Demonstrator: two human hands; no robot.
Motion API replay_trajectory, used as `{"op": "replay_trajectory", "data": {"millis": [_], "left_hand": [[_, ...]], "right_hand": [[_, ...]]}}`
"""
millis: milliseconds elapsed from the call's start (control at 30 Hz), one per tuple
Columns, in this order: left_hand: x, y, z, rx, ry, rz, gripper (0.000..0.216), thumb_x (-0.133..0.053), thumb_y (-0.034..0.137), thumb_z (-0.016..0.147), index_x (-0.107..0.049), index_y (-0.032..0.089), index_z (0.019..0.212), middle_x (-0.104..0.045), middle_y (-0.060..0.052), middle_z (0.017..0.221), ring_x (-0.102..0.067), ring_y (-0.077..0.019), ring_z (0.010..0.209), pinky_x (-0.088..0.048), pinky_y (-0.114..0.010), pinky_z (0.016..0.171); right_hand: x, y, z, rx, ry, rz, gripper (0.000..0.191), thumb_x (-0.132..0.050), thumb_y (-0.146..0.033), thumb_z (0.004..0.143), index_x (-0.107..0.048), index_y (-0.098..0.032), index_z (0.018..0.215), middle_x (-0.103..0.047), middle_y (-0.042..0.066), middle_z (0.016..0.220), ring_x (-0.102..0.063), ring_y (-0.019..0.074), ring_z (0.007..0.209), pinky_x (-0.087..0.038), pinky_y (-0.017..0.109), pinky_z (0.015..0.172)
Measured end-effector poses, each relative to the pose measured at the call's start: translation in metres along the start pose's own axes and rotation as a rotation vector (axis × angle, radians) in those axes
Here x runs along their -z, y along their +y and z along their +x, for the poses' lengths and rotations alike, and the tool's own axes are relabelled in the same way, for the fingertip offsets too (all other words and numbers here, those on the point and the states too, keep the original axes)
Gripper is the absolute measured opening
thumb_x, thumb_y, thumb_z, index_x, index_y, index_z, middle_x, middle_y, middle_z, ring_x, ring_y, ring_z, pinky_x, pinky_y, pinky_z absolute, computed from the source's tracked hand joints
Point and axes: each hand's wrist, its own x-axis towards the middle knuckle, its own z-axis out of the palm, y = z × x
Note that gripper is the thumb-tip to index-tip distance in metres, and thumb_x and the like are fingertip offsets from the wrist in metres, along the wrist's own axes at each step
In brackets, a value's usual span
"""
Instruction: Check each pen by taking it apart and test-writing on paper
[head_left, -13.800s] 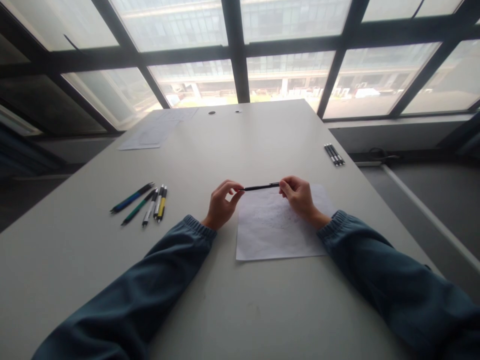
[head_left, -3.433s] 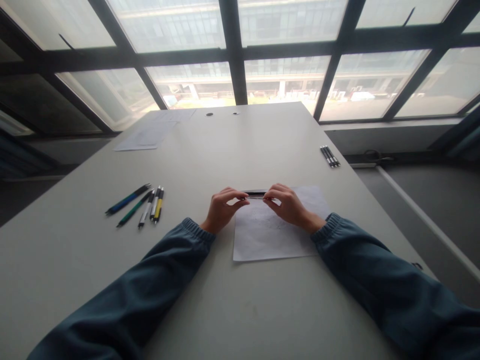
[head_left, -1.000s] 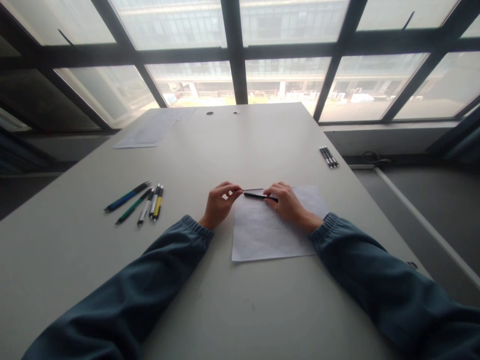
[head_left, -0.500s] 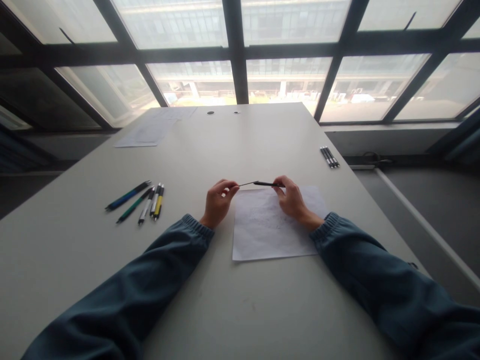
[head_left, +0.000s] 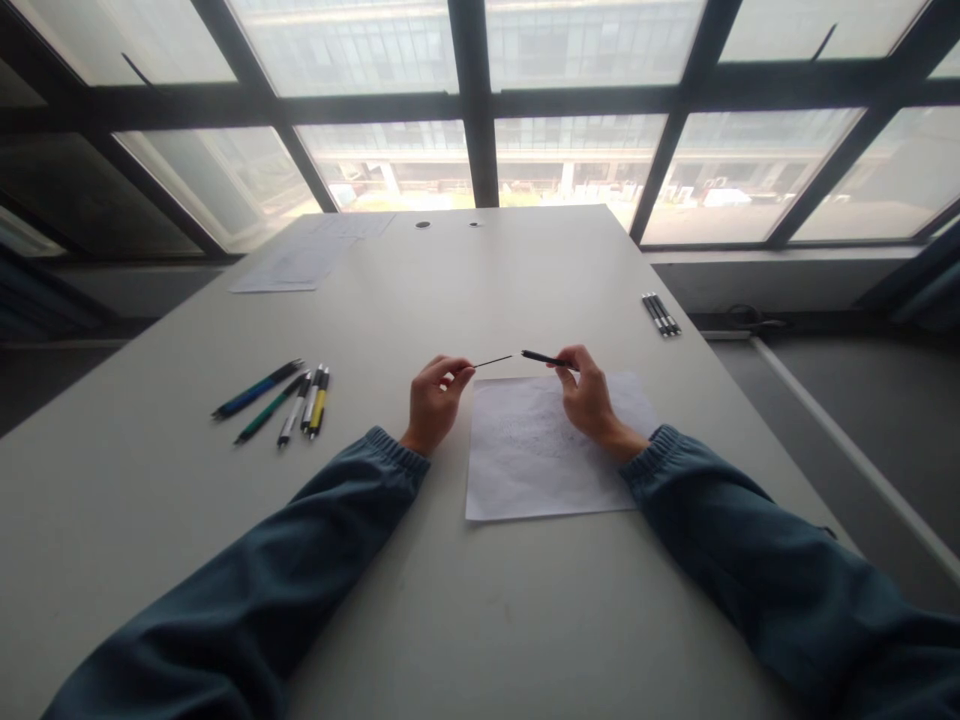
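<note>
Between thumb and fingertips my left hand pinches a thin dark pen refill, which points right and slightly up. A black pen barrel is gripped by my right hand, its free end facing the refill. A narrow gap separates the refill's tip from the barrel. Both are held above the far edge of a white sheet of paper that bears faint marks. My right wrist is over the sheet's right side.
Several pens lie to the left, among them a blue pen, a green pen and a yellow pen. Black pens line up near the right table edge. More papers rest at the far left of the white table.
The refill and the barrel, whose ends met or nearly met before, are now apart. My right hand has shifted slightly right, and the barrel's free end has tipped up.
</note>
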Motion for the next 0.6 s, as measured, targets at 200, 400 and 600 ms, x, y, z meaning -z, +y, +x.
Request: {"op": "replay_trajectory", "data": {"millis": [200,400,600], "left_hand": [[0.001,0.002,-0.001,-0.046,0.002,0.077,0.014,-0.068,0.031,0.089,-0.071,0.018,0.085,-0.066,-0.002,0.082,-0.061,-0.0128,0.076,-0.047,-0.022,0.062],[0.005,0.001,0.002,-0.172,0.008,0.242,0.012,-0.068,0.029,0.091,-0.073,0.019,0.086,-0.067,-0.003,0.082,-0.06,-0.0139,0.073,-0.045,-0.026,0.062],[0.006,-0.002,0.003,-0.235,-0.073,0.321,0.014,-0.066,0.031,0.092,-0.074,0.02,0.086,-0.069,-0.003,0.084,-0.06,-0.0149,0.074,-0.046,-0.027,0.065]], "right_hand": [[0.001,0.001,0.0,0.002,-0.006,-0.078,0.007,-0.052,-0.02,0.092,-0.056,-0.024,0.097,-0.068,0.005,0.092,-0.063,0.0232,0.089,-0.049,0.037,0.085],[0.005,-0.003,-0.002,0.04,-0.012,-0.382,0.015,-0.054,-0.012,0.089,-0.06,-0.024,0.095,-0.069,0.006,0.095,-0.061,0.0262,0.093,-0.043,0.041,0.087],[0.006,-0.011,-0.003,0.096,-0.091,-0.48,0.016,-0.054,-0.01,0.09,-0.061,-0.023,0.094,-0.07,0.006,0.093,-0.06,0.0257,0.093,-0.039,0.039,0.085]]}}
